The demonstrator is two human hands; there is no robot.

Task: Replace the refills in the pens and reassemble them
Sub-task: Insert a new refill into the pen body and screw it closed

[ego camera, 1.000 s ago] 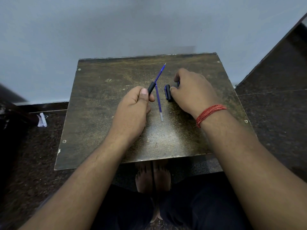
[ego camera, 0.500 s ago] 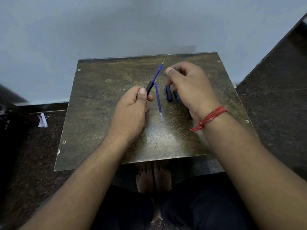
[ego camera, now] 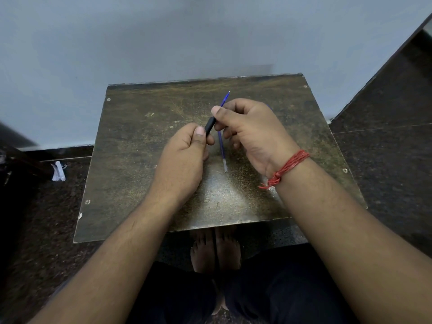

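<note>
Right hand (ego camera: 250,132) is no longer resting on the dark pen parts at right of center where it was a second ago; it is now lifted over to the pen barrel (ego camera: 210,125) and pinching at the blue refill (ego camera: 225,98) sticking out of the barrel's upper end, thumb on top, other fingers curled under. Left hand (ego camera: 187,155) is still gripping the lower part of the black barrel in a closed fist, thumb pressing along it, just above the desk (ego camera: 131,146) at frame center. Judging from this, the refill is being seated into or drawn out of the barrel, can't tell which, so this pen is not reassembled yet. Counting: one barrel in hand, one refill in it with its tip pointing toward upper center, one loose blue refill (ego camera: 222,150) lying on the desk between the two hands, so two refills visible. The dark cap pieces seen earlier are now hidden behind the right hand, so their count isn't checkable. One red thread band (ego camera: 288,166) on the right wrist, one scrap of white paper (ego camera: 58,171) on the floor at left.
</note>
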